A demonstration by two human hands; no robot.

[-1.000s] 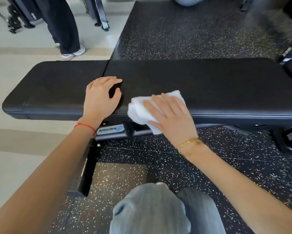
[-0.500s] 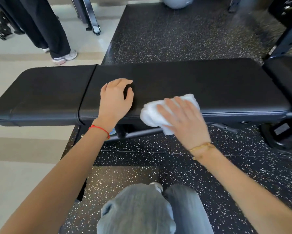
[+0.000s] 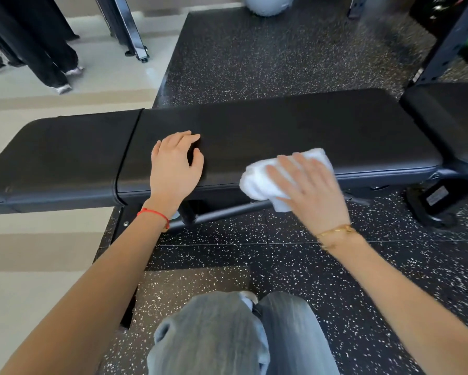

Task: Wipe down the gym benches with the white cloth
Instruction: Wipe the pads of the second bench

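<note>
A long black padded gym bench (image 3: 295,125) runs across the view in front of me, split by a seam into a short left pad and a long right pad. My left hand (image 3: 173,169) rests on the long pad near the seam, fingers loosely bent. My right hand (image 3: 306,190) presses a crumpled white cloth (image 3: 257,182) with straight fingers against the bench's near edge, right of the middle. The cloth hangs partly over the front side of the pad.
A second black bench pad (image 3: 452,117) adjoins at the right, over a black base foot (image 3: 438,201). A person's dark trouser legs (image 3: 38,44) stand on the pale floor at the far left beside a black machine leg (image 3: 124,28). My knees (image 3: 227,334) are below.
My right hand has slid the cloth to the right along the bench's near edge. The left hand has stayed resting on the pad while the view shifted right.
</note>
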